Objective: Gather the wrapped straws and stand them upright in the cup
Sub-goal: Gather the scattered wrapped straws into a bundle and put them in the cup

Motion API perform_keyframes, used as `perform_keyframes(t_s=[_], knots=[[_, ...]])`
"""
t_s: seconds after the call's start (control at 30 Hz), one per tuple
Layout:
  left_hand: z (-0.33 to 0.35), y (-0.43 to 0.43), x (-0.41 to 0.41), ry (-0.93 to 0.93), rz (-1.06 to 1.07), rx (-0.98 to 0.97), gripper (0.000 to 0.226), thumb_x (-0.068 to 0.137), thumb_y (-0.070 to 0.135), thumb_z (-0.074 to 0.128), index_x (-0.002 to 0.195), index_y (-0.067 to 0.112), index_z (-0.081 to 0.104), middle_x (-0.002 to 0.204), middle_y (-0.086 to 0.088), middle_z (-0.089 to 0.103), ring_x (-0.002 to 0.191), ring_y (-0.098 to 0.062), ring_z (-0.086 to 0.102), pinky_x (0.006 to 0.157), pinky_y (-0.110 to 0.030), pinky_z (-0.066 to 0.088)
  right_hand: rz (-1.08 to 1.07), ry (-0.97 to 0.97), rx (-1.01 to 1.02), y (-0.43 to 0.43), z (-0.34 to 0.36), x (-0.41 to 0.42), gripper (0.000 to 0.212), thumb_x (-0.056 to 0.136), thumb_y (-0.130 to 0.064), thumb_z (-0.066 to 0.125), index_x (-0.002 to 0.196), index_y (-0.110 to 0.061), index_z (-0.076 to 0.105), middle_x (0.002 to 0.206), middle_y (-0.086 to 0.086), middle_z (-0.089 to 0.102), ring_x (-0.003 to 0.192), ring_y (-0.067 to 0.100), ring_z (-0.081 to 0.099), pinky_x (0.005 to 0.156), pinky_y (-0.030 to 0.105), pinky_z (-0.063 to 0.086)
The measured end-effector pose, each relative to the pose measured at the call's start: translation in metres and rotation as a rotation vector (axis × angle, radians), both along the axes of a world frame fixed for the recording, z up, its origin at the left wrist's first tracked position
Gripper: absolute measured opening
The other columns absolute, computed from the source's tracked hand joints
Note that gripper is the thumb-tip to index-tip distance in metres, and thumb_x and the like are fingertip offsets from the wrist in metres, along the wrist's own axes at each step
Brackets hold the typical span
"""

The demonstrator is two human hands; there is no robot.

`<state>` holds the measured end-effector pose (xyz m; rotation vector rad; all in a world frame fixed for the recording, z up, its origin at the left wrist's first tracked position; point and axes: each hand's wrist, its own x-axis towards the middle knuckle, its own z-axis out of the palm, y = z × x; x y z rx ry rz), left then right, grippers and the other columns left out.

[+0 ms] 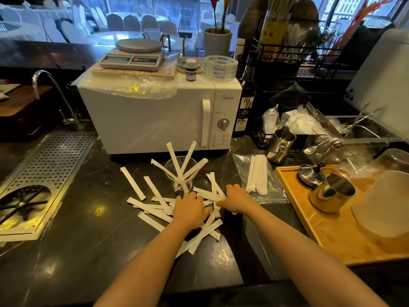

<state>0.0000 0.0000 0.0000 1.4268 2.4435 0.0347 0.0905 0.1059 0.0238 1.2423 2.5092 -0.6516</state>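
Standing in the clear cup (181, 173) are four wrapped straws (188, 158), fanned apart and leaning on the rim. The cup is on the dark tabletop (88, 251), just in front of one white microwave (155, 116). Around and before the cup lies a loose pile of straws (155, 209), flat and crossing each other; I count about twelve or more, but some are hidden under the hands, so the exact number I cannot tell. One more bundle of straws (257, 176) lies on a clear plastic bag (272, 191) to the right, several side by side.

Both arms reach forward, palms down. The left hand (190, 209) lies spread flat on the pile, fingers apart, pressing and not gripping any straw. The right hand (235, 197) also rests on the straws just right of the cup, fingers bent a little; whether it pinches one I cannot tell. The two hands are near each other but not touching.
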Motion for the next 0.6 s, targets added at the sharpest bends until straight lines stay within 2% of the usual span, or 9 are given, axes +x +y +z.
perform_keyframes(t_s=[0.37, 0.6], knots=[[-0.008, 0.022, -0.015, 0.004, -0.053, -0.009, 0.044, 0.091, 0.031, 0.039, 0.13, 0.01, 0.041, 0.14, -0.013, 0.041, 0.129, -0.03, 0.037, 0.105, -0.044, 0.033, 0.006, -0.026, 0.016, 0.008, -0.009, -0.013, 0.061, 0.08, -0.042, 0.063, 0.124, -0.005, 0.044, 0.133, 0.017, 0.041, 0.123, 0.034, 0.039, 0.1, 0.042, 0.039], [-0.01, 0.038, -0.016, -0.05, -0.155, -0.003, 0.046, 0.09, 0.025, 0.04, 0.132, 0.006, 0.039, 0.144, -0.014, 0.037, 0.133, -0.03, 0.032, 0.106, -0.043, 0.033, -0.001, -0.006, 0.013, 0.011, -0.011, -0.018, 0.054, 0.084, -0.028, 0.06, 0.126, 0.0, 0.039, 0.133, 0.019, 0.039, 0.125, 0.035, 0.037, 0.102, 0.041, 0.038]])
